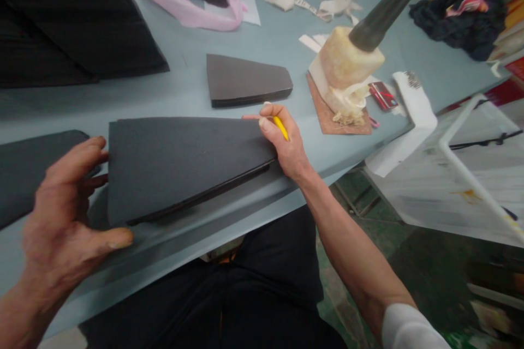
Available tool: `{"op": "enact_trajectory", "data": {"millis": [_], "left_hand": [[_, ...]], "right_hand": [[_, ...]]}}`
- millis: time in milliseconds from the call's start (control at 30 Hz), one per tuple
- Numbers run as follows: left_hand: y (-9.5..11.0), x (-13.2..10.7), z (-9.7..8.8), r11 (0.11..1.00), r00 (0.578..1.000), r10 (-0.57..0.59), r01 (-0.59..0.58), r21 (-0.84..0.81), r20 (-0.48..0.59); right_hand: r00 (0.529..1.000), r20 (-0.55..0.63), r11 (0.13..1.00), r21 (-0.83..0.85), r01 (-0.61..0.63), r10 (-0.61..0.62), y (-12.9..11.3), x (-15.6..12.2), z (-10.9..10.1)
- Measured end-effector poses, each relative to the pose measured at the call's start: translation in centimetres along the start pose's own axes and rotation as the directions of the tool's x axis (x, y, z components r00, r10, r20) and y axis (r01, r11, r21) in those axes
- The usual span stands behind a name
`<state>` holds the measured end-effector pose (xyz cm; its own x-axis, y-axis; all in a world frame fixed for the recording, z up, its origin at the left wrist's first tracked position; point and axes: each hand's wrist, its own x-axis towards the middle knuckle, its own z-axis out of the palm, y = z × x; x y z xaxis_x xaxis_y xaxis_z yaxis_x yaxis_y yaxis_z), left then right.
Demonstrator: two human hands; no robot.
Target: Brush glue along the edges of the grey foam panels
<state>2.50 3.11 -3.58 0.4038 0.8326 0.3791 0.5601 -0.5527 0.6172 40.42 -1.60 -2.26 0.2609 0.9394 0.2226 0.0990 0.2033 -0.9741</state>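
A stack of dark grey wedge-shaped fabric pieces (180, 163) lies near the front edge of the pale blue table (262, 49). My left hand (67, 212) rests at the stack's left end, fingers spread against its edge and thumb flat on the table. My right hand (282, 142) is at the stack's narrow right end, fingers closed round a small yellow piece of chalk (280, 126), its tip at the fabric's corner. A second, smaller stack of the same dark pieces (245, 80) lies farther back on the table.
Black cloth (69, 22) covers the far left; another dark piece (33, 169) lies at the left edge. A beige block with a dark pole (347, 65) stands on a brown pad at the right, near a red box (382, 95). Pink ribbon (192, 8) and white strips (311, 0) lie at the back.
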Motion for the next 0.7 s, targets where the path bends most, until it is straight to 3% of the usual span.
{"op": "enact_trajectory", "data": {"millis": [133, 700], "left_hand": [[0.29, -0.15, -0.11, 0.997, 0.997, 0.073, -0.071, -0.041, 0.033], [0.66, -0.27, 0.08, 0.998, 0.998, 0.037, -0.034, -0.049, 0.046]], "right_hand": [[0.999, 0.005, 0.999, -0.033, -0.043, 0.043, 0.1, -0.14, -0.27], [0.997, -0.002, 0.995, -0.052, -0.08, 0.08, -0.16, -0.47, -0.19]]}}
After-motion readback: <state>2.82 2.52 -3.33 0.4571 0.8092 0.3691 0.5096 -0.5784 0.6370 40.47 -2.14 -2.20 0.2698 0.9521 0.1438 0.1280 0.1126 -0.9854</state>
